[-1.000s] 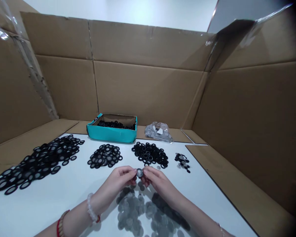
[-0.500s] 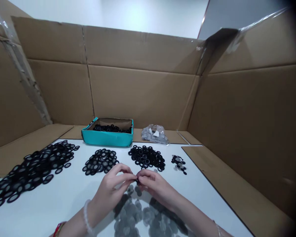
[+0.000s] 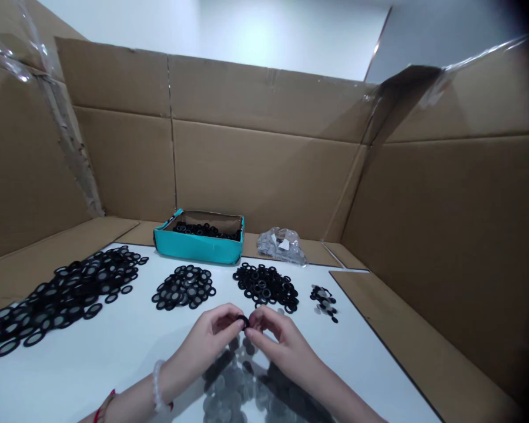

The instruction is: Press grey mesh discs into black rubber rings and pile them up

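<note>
Between the fingertips of both hands is a small black ring (image 3: 243,321), held up above the white table. My left hand (image 3: 214,333) pinches its left side with thumb and forefinger. My right hand (image 3: 277,338) closes on its right side, with some fingers hidden behind. Whether a disc sits inside the ring I cannot tell. Below the hands lie many loose grey translucent discs (image 3: 231,382), partly in shadow. Just beyond the hands is a heap of plain black rings (image 3: 267,285). Left of it lies a pile of black rings with grey centres (image 3: 184,288).
A long heap of larger grey-centred rings (image 3: 70,294) covers the table's left. A teal box (image 3: 198,247) with black rings stands at the back, beside a clear plastic bag (image 3: 282,244). A small mixed pile (image 3: 324,302) lies right. Cardboard walls (image 3: 264,170) surround the table.
The black ring now shows more plainly between the fingertips, and both hands have changed their grip around it. The whole view has shifted and tilted slightly.
</note>
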Demonstrator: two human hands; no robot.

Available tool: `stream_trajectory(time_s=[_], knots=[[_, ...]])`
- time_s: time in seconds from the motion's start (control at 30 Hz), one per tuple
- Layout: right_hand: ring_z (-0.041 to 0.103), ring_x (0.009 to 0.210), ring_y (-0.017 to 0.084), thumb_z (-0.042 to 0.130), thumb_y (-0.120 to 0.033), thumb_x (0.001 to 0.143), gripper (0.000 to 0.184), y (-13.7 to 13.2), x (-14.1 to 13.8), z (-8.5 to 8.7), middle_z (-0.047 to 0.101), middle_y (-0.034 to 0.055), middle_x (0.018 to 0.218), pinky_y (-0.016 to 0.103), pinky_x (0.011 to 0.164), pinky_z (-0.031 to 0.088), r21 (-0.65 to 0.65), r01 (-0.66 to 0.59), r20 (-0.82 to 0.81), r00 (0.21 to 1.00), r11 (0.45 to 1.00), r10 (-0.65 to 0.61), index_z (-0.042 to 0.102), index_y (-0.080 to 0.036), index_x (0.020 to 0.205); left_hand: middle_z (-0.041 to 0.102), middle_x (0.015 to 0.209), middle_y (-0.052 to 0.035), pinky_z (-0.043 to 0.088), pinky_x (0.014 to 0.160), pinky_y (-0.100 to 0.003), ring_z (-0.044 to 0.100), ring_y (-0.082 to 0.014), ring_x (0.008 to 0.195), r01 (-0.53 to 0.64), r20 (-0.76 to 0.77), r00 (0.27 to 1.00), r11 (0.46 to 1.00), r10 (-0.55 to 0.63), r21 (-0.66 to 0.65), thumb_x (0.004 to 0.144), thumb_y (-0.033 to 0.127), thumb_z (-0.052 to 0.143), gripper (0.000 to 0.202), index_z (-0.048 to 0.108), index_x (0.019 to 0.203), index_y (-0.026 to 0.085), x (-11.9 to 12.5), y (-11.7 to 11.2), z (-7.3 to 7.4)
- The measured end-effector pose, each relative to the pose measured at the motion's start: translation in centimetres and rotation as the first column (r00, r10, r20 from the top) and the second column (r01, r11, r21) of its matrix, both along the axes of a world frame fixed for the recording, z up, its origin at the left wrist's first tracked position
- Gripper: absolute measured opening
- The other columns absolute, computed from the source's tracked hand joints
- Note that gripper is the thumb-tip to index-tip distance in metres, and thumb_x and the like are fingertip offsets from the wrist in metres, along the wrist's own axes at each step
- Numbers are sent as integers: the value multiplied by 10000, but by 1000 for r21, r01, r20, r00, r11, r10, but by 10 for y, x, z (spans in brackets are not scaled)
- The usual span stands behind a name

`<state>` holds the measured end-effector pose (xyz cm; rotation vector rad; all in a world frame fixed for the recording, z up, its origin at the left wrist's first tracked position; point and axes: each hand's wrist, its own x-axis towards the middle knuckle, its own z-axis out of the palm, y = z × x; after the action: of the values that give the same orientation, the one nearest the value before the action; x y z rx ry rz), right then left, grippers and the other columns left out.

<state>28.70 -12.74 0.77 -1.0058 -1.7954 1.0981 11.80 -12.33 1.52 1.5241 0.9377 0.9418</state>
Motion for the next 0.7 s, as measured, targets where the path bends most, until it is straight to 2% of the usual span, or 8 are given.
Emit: stream_trajectory(time_s=[0.1, 0.3, 0.43, 0.53, 0.7], knots=[[465, 669, 135, 474, -292, 881, 195, -6, 2, 3, 515, -5, 708, 244, 618, 358, 87, -30, 175, 984, 996, 15, 508, -181, 725, 578, 791, -27, 407, 698, -252, 521, -167, 763, 13, -30, 999, 998, -11, 61, 821, 302, 515, 155, 581, 816, 162, 0, -5, 0], [440, 692, 139, 425, -278, 909, 228, -11, 4, 6, 469, -6, 719, 244, 618, 334, 156, -115, 269, 961, 981, 70, 458, -186, 702, 574, 760, -19, 404, 700, -255, 529, -176, 758, 12, -188, 982, 988, 17, 153, 795, 218, 507, 88, 552, 738, 170, -1, -8, -2], [422, 682, 137, 385, -258, 925, 286, -7, 3, 2, 430, -14, 673, 250, 633, 328, 224, -173, 276, 955, 959, 107, 420, -186, 650, 552, 699, -7, 404, 678, -255, 524, -172, 718, -29, -234, 971, 991, 58, 128, 739, 178, 541, 69, 518, 675, 169, -3, -4, -2], [413, 666, 133, 388, -256, 924, 309, -5, 3, 1, 414, -19, 650, 248, 636, 328, 265, -157, 243, 966, 951, 92, 405, -185, 623, 556, 703, -11, 403, 690, -259, 525, -175, 733, -37, -219, 974, 990, 66, 135, 744, 187, 540, 77, 518, 672, 168, -3, -2, -2], [426, 649, 133, 417, -303, 918, 332, -4, 4, -3, 415, -21, 619, 244, 623, 327, 251, -141, 211, 974, 958, 88, 439, -184, 609, 563, 681, -7, 403, 660, -252, 528, -164, 699, 29, -160, 987, 997, -18, 66, 755, 247, 563, 109, 537, 690, 163, -3, -2, -4]])
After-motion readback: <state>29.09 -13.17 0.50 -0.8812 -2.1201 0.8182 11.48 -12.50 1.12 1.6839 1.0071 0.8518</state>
